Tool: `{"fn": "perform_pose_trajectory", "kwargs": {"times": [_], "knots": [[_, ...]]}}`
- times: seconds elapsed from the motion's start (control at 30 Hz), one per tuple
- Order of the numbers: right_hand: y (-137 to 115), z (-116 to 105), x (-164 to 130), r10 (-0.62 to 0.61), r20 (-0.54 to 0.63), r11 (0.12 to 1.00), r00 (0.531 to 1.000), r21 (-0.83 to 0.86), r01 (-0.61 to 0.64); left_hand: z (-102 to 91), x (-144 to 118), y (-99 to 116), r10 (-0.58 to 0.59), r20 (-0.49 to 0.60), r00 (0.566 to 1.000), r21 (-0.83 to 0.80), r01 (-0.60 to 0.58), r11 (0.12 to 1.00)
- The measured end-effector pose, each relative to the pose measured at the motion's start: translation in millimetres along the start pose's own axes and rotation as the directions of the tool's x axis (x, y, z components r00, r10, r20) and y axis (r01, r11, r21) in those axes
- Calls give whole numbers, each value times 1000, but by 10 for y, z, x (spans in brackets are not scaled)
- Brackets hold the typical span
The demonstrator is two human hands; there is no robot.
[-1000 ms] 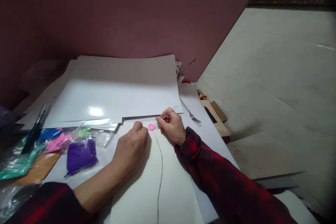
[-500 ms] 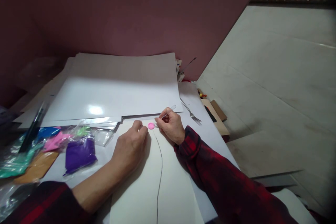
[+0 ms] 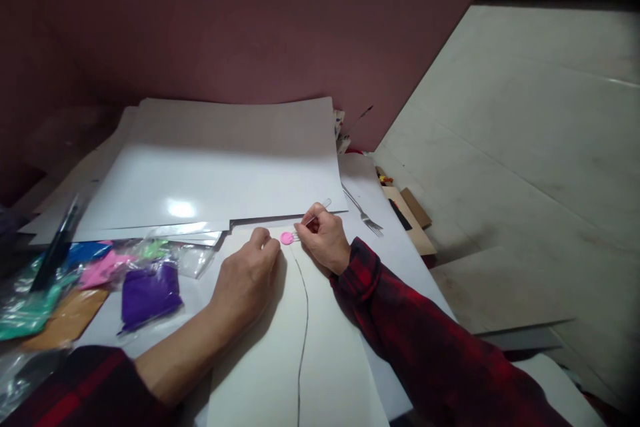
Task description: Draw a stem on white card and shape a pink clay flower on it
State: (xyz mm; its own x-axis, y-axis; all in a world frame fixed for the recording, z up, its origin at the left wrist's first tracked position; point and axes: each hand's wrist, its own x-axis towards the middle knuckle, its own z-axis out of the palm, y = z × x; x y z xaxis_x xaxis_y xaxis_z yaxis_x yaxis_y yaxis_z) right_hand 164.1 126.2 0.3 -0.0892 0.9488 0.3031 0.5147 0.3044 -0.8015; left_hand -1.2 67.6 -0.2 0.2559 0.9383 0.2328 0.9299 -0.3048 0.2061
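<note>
On a cream sheet of paper [image 3: 260, 373] lies a small round pink piece of clay [image 3: 287, 238], at the top end of a thin dark line drawn down the sheet. My right hand [image 3: 324, 240] pinches a small fork [image 3: 326, 203] with a clear handle; its tines touch the clay's right edge. Just left of the clay, my left hand [image 3: 247, 273] rests on the paper with fingers curled together. Whatever those fingers may hold is hidden.
Large white boards [image 3: 215, 160] lie behind the paper. At left are bagged clay packets, one purple [image 3: 150, 297], one orange-brown [image 3: 67, 317], and a dark pen-like object [image 3: 55, 247]. A metal fork [image 3: 363, 210] lies right, near the table edge, with cardboard [image 3: 415, 207] beyond.
Both hands keep almost the same place by the pink clay. The small fork's handle has shifted slightly left, and the whole view has moved a little.
</note>
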Motion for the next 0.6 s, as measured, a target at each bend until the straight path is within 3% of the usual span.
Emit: {"fn": "perform_pose_trajectory", "kwargs": {"times": [0.6], "knots": [[38,-7,35,3,-37,999,999,-32,-4,-12,-5,2,9,7,1000,-3,-9,1000]]}}
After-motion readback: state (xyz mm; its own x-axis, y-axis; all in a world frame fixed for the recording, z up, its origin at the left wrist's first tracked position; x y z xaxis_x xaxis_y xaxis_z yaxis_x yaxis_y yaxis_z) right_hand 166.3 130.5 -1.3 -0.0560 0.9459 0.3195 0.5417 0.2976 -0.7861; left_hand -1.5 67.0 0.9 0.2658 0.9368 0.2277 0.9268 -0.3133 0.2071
